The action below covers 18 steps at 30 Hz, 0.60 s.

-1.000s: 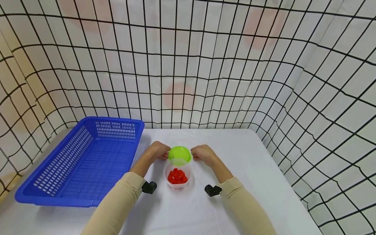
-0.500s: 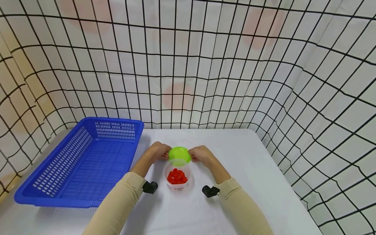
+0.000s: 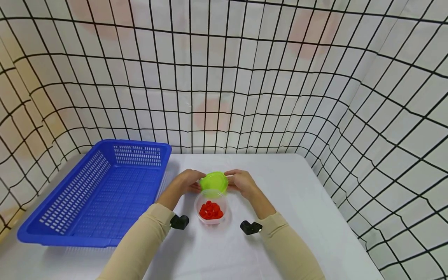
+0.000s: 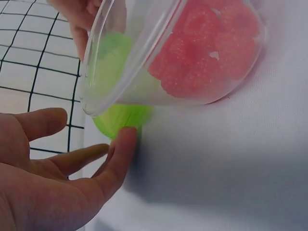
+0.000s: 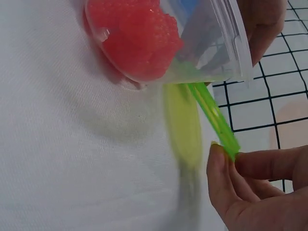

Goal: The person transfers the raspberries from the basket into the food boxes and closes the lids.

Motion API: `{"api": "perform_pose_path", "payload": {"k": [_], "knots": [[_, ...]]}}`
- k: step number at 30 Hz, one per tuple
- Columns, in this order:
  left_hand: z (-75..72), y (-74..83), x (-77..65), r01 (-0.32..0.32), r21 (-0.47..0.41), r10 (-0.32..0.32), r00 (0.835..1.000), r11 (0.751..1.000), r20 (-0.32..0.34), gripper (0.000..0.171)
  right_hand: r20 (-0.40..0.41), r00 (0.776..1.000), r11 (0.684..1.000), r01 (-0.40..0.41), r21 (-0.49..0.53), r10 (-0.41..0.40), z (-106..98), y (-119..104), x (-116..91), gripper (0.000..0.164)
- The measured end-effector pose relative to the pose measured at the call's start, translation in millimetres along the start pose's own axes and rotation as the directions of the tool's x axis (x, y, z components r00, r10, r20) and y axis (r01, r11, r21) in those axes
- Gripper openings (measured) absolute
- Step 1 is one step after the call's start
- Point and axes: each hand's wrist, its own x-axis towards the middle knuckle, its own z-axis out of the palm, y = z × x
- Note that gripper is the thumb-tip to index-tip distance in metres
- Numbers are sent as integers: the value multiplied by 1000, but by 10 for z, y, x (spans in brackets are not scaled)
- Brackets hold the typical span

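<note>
My right hand pinches the edge of a bright green lid between thumb and fingers; in the right wrist view the lid stands tilted with its yellow-green glow on the cloth below. On the lid's other side, my left hand touches it with a fingertip from underneath, its thumb held apart in the left wrist view. Just in front stands a clear round plastic tub, uncovered, with several red raspberry-like pieces in the bottom. The tub hides part of the lid in both wrist views.
A large blue plastic basket sits at the left on the white-covered table. White walls with a black grid net enclose the back and sides. A black device is strapped at the left wrist, another black device at the right.
Both hands have come inward to the green lid, the right one more, and its fingers now pinch the edge. The lid has risen and tilted slightly. The tub has stayed put.
</note>
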Motion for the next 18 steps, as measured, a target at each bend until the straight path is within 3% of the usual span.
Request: {"api": "perform_pose_path", "payload": {"k": [7,18], "knots": [[-3,-34,13,-13,-18,14,999,1000,36,49,-52,999,998,16,67,-13,28,4,-12,30],[10,-51,50,10,5,-10,1000,1000,17,50,-47,999,1000,-7,-24,5,18,7,-42,29]]}}
